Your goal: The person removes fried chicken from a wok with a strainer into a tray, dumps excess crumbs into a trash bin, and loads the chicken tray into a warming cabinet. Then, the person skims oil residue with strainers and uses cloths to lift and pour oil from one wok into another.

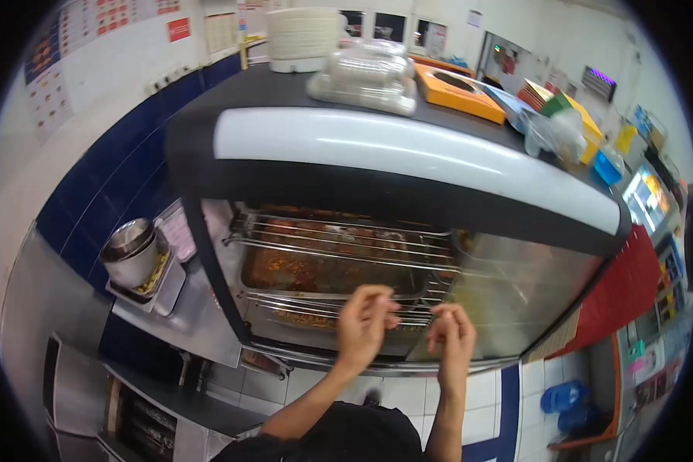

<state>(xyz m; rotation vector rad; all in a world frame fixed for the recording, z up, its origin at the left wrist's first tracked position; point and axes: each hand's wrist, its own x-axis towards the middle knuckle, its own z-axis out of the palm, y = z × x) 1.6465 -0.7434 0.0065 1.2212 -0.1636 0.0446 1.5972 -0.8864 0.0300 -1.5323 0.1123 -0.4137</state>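
My left hand (364, 327) is raised in front of a glass-fronted display cabinet (408, 185), its fingers loosely bent and slightly apart. To its right, my right hand (454, 339) is up at a similar height with half-curled fingers. The palms face each other across a small gap, and no object shows in either one. Behind them in the cabinet, a large metal tray (323, 273) holds reddish-brown food remains. Wire racks (346, 242) run above and below this tray. More food lies on a lower level, partly hidden by the racks and my left hand.
Stacked white containers (304, 38), clear plastic lids (366, 77) and an orange box (458, 94) sit on the cabinet top. At left, a steel counter (200, 323) carries a metal pot (131, 254) in a tray. Blue water bottles (566, 400) are on the right.
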